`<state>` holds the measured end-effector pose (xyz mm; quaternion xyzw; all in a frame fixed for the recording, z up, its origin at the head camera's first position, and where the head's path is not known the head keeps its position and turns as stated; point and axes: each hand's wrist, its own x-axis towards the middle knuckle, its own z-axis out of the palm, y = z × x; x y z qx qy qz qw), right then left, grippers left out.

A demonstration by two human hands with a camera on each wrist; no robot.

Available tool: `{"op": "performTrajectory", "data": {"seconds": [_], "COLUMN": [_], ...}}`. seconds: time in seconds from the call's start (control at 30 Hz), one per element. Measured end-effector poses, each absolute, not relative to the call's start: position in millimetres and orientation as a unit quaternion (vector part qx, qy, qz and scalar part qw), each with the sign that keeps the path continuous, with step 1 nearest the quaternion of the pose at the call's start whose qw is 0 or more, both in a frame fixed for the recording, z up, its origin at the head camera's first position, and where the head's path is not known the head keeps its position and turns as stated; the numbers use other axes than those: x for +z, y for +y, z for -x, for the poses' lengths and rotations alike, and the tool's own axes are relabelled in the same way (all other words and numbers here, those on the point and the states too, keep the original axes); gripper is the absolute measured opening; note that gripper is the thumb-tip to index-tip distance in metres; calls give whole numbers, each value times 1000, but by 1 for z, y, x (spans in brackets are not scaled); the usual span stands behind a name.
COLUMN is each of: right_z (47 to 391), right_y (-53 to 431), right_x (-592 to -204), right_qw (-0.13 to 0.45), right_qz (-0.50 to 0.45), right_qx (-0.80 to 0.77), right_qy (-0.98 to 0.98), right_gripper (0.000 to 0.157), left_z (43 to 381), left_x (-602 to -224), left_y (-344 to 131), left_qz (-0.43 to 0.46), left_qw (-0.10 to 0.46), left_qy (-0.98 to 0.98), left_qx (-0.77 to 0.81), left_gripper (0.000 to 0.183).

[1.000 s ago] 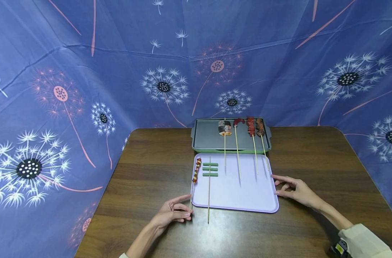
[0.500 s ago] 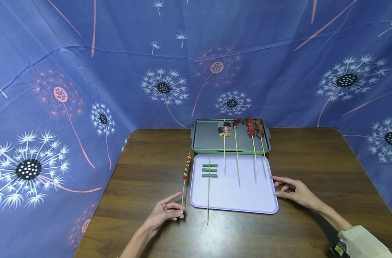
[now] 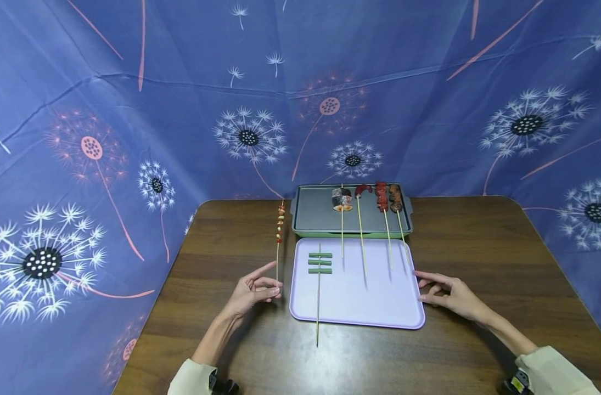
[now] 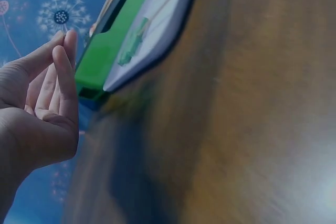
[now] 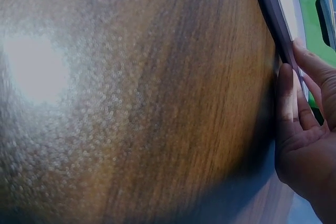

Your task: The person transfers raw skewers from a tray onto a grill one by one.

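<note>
My left hand [image 3: 254, 292] pinches the lower end of a thin skewer [image 3: 280, 225] strung with small red and pale pieces. It points away from me, left of the lilac tray [image 3: 374, 299]. In the left wrist view, my left hand [image 4: 47, 87] has its fingertips together, and little of the stick shows. My right hand [image 3: 450, 294] holds the tray's right rim with thumb and fingers, seen closer in the right wrist view. On the tray lies a skewer with green crosswise pieces [image 3: 320, 263], its stick running past the front rim.
Behind the tray stands a green-sided griddle [image 3: 312, 211]. Across it lie a fish-like skewer [image 3: 342, 199], a dark red curled skewer [image 3: 363, 189], a red meat skewer [image 3: 381, 196] and a brown one [image 3: 395, 198]. Their sticks reach over the tray. A blue patterned cloth [image 3: 181, 109] hangs behind the table.
My left hand has lifted the red-and-pale skewer off the tray's left side, moved it left, then forward toward the griddle's left end. The right hand has stayed at the tray rim.
</note>
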<state>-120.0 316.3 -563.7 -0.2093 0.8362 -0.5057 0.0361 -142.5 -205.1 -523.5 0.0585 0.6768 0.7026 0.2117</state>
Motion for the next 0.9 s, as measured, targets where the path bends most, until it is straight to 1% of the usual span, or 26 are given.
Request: {"op": "performTrajectory", "data": {"seconds": [0.37, 0.6, 0.7, 0.9], "right_z": [120, 120, 120, 119], "right_y": [316, 316, 316, 317], "right_x": [-564, -563, -564, -566], "right_qw": [38, 54, 56, 40], "right_qz": [194, 185, 183, 191], "right_qx": [-496, -508, -511, -505], "right_qy": [845, 839, 838, 841], "right_gripper": [54, 53, 53, 54], "left_z": [185, 213, 222, 229], "left_x": [-516, -513, -512, -512], "left_y": [-168, -153, -149, -144], "left_qz": [-52, -42, -40, -32], "left_qw": [214, 209, 207, 209], "left_qy": [673, 678, 678, 674], "left_qx": [706, 703, 704, 708], "left_gripper": [70, 68, 66, 62]}}
